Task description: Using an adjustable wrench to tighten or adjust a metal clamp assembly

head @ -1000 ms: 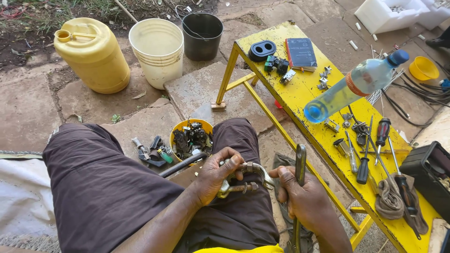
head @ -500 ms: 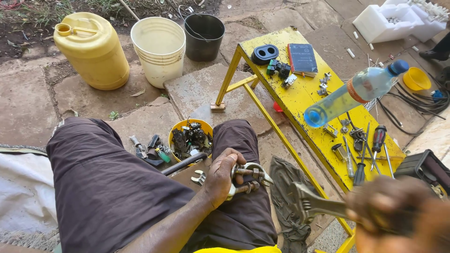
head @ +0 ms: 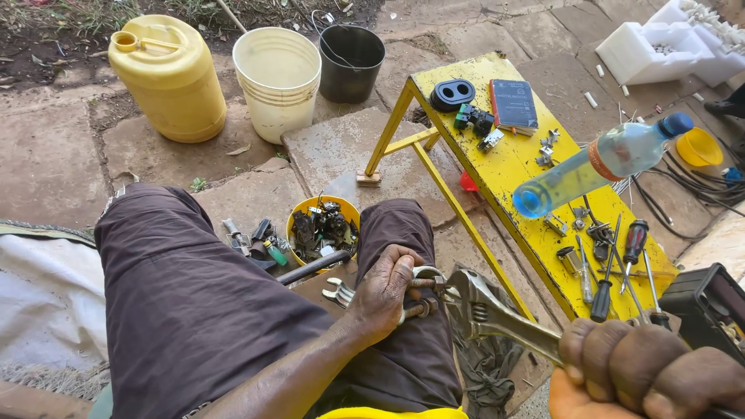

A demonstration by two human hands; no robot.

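We clamp our left hand (head: 386, 293) around the small metal fitting (head: 425, 289) over our lap, our right hand (head: 648, 372) fisted on the adjustable wrench (head: 497, 314), whose jaws should seat squarely on the fitting before turning.

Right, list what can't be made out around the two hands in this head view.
- Metal part in the left hand: the fingers cover most of it, so its kind is unclear.
- Adjustable wrench: its handle end disappears inside the right hand.
- Right hand: close to the lens, blurred, and cut off by the bottom edge.
- Yellow bowl between the knees: its small parts are too jumbled to identify.
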